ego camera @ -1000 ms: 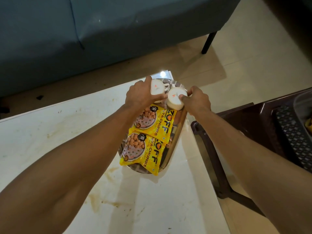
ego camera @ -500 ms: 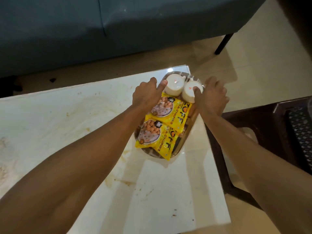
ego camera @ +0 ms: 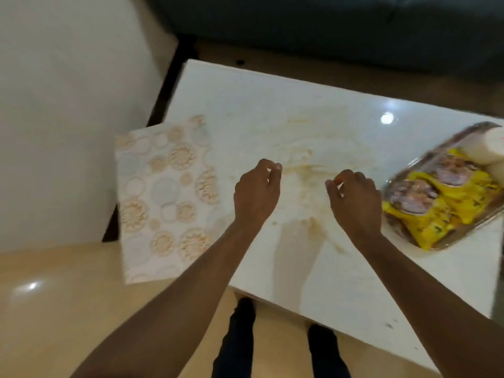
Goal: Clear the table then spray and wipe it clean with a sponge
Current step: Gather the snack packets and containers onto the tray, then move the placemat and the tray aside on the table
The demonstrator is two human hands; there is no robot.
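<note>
Clearing has barely begun: your left hand (ego camera: 256, 192) and right hand (ego camera: 354, 203) hover empty, fingers loosely curled, over the stained worktop (ego camera: 300, 105); loaded tray (ego camera: 425, 241) and patterned mat (ego camera: 163, 197) remain.

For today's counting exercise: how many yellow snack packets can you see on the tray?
2. Both lie flat on the metal tray at the table's right end: one yellow packet nearer the person, the other packet beyond it, beside the white cups. Blur could hide more.
</note>
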